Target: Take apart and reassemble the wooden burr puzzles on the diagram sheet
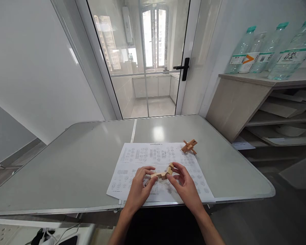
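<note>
A chain of light wooden blocks (164,176) spans the space between my two hands, just over a printed sheet. My left hand (142,183) closes thumb and fingers around its left end. The right end bends upward, and my right hand (183,180) pinches it between thumb and fingers. Fingers hide part of the blocks at both ends. Beneath lies the white sheet (135,154), covered with small line diagrams. Near the sheet's upper right corner rests a brown wooden interlocking puzzle (189,146) with crossed sticks, touched by neither hand.
The grey table (66,163) extends to both sides. A glass door (158,85) with a black handle (185,69) stands beyond it. On the right, a wooden shelf (242,92) carries several clear bottles (262,56). Cables (51,234) lie on a white surface at lower left.
</note>
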Demonstrator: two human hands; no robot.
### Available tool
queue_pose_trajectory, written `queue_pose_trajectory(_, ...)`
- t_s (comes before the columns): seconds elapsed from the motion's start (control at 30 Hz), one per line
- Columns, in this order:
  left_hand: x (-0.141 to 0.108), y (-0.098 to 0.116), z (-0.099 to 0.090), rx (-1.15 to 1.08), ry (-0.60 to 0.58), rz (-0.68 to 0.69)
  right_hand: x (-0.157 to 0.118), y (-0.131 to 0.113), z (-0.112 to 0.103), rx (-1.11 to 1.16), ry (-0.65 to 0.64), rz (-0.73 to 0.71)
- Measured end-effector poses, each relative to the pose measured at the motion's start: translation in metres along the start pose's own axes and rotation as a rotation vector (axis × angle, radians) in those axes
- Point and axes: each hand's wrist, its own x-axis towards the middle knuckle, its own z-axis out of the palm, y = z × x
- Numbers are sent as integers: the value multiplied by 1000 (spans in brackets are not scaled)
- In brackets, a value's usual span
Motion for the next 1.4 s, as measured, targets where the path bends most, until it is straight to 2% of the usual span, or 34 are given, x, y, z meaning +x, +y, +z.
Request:
queue_pose_trajectory(0.13, -3, -2, 1, -179, 38, -192, -2, -3, 0, -62, -1, 0)
queue_pose_trajectory(0.27, -3, -4, 3, -394, 45, -270, -4, -5, -1, -133, -30, -2)
queue_pose_trajectory(0.4, -1, -4, 1, -440, 64, -333, -5, -8, -2, -195, -71, -31)
queue_pose_trajectory(0.73, -1, -4, 1, -372, 94, -282, -7, -13, -4, -281, -142, -85)
queue_pose_trajectory(0.97, -4, -7, 3, -346, 56, -279, -7, -16, -4, -334, -182, -170)
queue_pose_trajectory(1.4, -6, -7, 4, -294, 102, -278, -7, -13, -3, -330, -231, -192)
